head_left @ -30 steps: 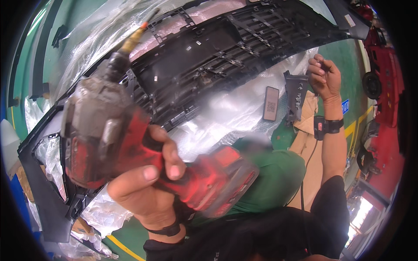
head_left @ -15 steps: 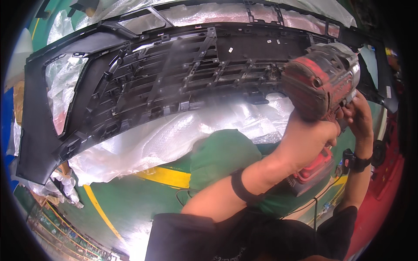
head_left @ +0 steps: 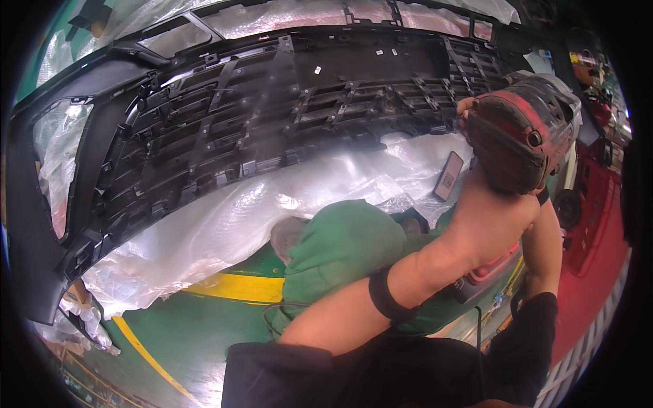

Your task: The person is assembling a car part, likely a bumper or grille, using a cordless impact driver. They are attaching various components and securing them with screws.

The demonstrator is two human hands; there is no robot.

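A worn red-and-black cordless power tool (head_left: 510, 136) is held up at the right. My left hand (head_left: 522, 209) is closed round its handle, mostly hidden behind the tool body and my wrist. Below my forearm shows the red battery end (head_left: 493, 266). My right forearm rises behind the tool, which covers most of that hand. A few bent fingers (head_left: 465, 109), apparently of my right hand, show past the tool's left side, close to a large black plastic bumper with a grille (head_left: 224, 115). Its ribbed, clip-studded side faces me. The tool's front end is hidden.
Clear bubble wrap (head_left: 224, 224) lies under and in front of the bumper. On it rests a flat dark-edged rectangle with a printed pattern (head_left: 447, 178). A green-clothed knee (head_left: 347, 238) is below. A red panel (head_left: 588, 224) stands at the right. Yellow lines cross the green floor (head_left: 204, 326).
The view has shifted right, so the bumper sits further left. My right hand has moved from beside the handle to behind the tool. The flat rectangle now shows.
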